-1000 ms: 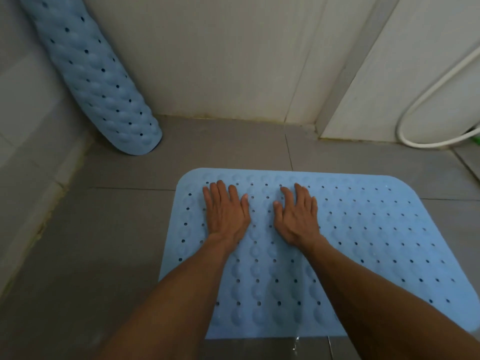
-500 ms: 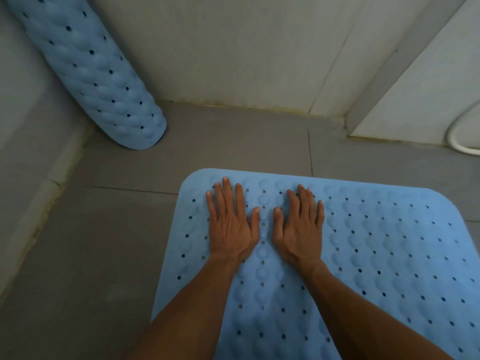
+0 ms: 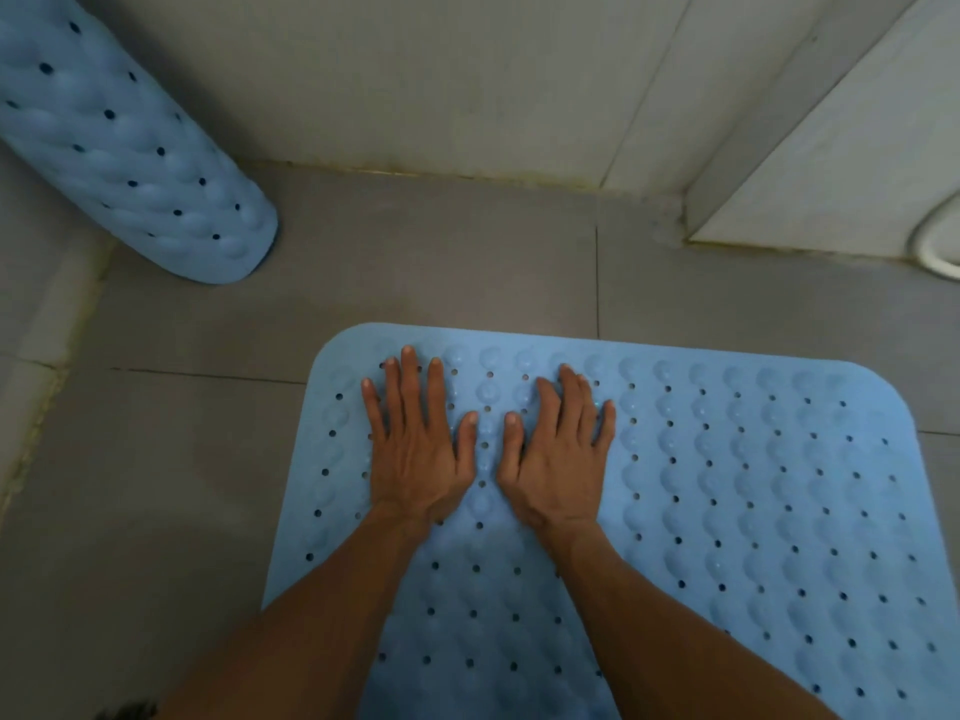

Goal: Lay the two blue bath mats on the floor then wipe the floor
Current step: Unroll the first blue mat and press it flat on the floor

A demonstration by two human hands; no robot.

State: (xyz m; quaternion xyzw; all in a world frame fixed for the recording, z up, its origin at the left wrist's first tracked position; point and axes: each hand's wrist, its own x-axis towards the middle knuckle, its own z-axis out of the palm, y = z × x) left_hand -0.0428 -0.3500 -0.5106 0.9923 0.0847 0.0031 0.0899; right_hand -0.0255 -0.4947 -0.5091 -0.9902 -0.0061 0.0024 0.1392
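Observation:
A light blue bath mat [image 3: 753, 511] with bumps and small holes lies flat on the grey tiled floor [image 3: 171, 485]. My left hand [image 3: 415, 449] and my right hand [image 3: 558, 454] press palms down on its far left part, fingers straight and spread, thumbs close together. A second blue bath mat [image 3: 130, 158], rolled into a tube, leans in the far left corner with its lower end on the floor.
Pale walls [image 3: 467, 75] close the floor at the back, and a low ledge runs along the left. A white hose [image 3: 935, 246] curves at the right edge. Bare grey tiles lie between the two mats.
Both hands slid a little toward the mat's far edge, staying flat on it, with the thumbs drawing closer. The camera came nearer and turned left.

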